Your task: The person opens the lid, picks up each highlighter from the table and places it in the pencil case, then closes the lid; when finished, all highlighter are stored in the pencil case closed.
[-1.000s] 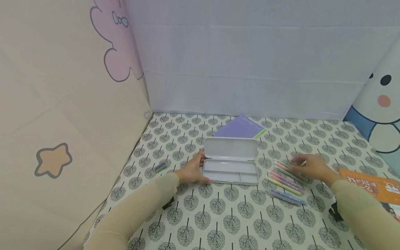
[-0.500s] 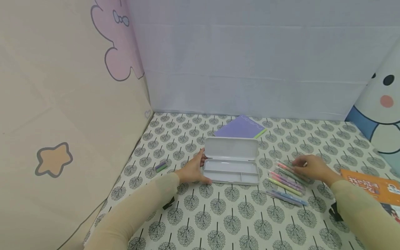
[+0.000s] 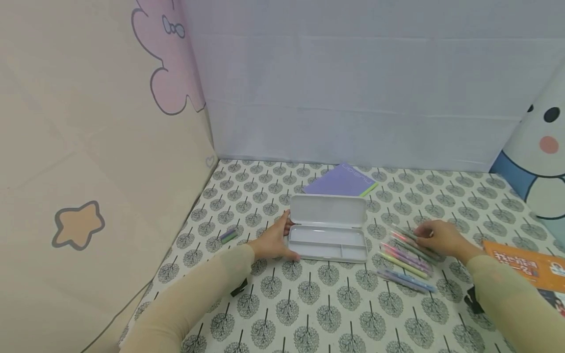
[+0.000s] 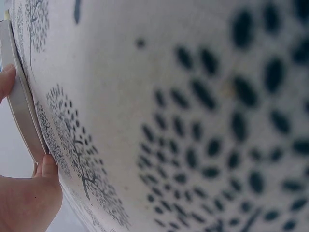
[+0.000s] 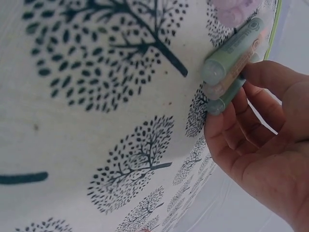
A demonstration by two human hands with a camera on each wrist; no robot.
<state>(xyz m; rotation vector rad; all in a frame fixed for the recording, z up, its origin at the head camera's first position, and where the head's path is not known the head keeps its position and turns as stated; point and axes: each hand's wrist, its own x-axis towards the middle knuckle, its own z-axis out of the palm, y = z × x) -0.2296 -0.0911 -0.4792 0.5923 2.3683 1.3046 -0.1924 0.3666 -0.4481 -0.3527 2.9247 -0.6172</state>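
A white pencil case [image 3: 328,251] lies open on the table, its lid [image 3: 327,211] tilted back. My left hand [image 3: 274,240] grips its left end, thumb at the front corner and fingers at the back; the left wrist view shows the thumb and a finger on the case wall [image 4: 24,116]. To the right, my right hand [image 3: 441,238] is at the far side of a row of several coloured markers [image 3: 406,260]. In the right wrist view its thumb and curled fingers pinch the outermost green marker [image 5: 227,99], beside an orange marker [image 5: 219,90] and a paler green one [image 5: 231,53].
A purple notebook [image 3: 340,180] lies behind the case. Two short purple and green sticks [image 3: 228,236] are left of my left hand. An orange printed booklet [image 3: 525,264] lies at the right. Fabric walls [image 3: 353,98] border the tree-patterned tablecloth [image 3: 326,318].
Both hands stay in nearly the same places, the left on the case and the right at the markers. The whole view has shifted very slightly.
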